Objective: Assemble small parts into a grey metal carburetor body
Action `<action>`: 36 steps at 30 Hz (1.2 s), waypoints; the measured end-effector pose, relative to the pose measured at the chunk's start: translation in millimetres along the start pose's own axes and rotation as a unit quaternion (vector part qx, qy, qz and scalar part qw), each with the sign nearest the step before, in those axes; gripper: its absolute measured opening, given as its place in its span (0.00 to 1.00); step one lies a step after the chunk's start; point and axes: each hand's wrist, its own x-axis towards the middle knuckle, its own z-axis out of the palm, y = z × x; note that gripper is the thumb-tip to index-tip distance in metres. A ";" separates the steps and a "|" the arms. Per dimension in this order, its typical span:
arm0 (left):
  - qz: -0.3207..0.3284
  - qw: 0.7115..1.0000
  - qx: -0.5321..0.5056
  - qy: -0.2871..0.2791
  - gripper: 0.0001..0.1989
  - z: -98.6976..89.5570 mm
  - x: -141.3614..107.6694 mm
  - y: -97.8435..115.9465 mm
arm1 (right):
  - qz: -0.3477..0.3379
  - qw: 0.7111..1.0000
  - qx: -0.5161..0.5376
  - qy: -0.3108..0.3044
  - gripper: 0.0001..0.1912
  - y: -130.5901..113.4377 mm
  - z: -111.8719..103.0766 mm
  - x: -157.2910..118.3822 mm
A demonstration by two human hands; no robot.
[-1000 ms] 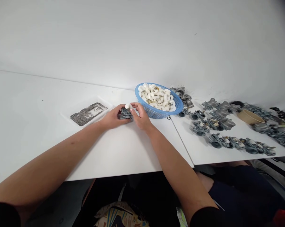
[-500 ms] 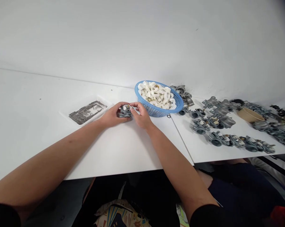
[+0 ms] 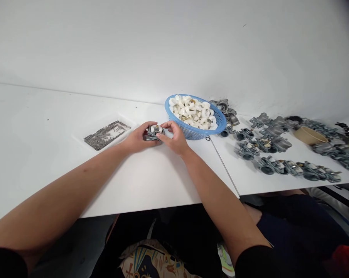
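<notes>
Head view, against the earlier frames: the white part [image 3: 154,129] has gone down from above the metal body [image 3: 152,137] to lie within its open top, and the whole view has shifted slightly.

Head view, now: the metal body is between the two hands, over the white table [image 3: 151,181]. Left hand [image 3: 136,139]: fingers curled round its side, holding it. Right hand [image 3: 177,139]: thumb at the body's near edge, index finger just behind, gap narrow — cannot tell whether anything is pinched.

Progress, as judged: white part appears to be in place; whether it is secured cannot be told. Several of the other metal bodies [image 3: 310,175] on the right also bear white parts, while the grey castings [image 3: 261,120] behind show none. Many loose white pieces [image 3: 191,110] fill the blue basket [image 3: 193,134]; thin metal pins [image 3: 97,141] lie in the white tray [image 3: 118,139].

Appearance of the held body: grey, compact, roughly upright — pale part showing on top, finer detail too small to read.
</notes>
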 end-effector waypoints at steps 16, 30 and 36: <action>0.005 1.000 0.007 -0.018 0.51 -4.4 -1.8 3.0 | -0.045 0.996 -0.076 -0.002 0.20 1.7 -2.6 -0.9; 0.008 1.000 -0.011 -0.016 0.37 -3.2 -1.9 7.7 | -0.064 0.993 -0.095 -0.013 0.11 -6.8 -9.1 -0.9; 0.015 0.999 -0.029 -0.032 0.39 -2.3 -3.4 8.4 | -0.069 0.991 -0.111 -0.012 0.11 -8.7 -11.3 -2.0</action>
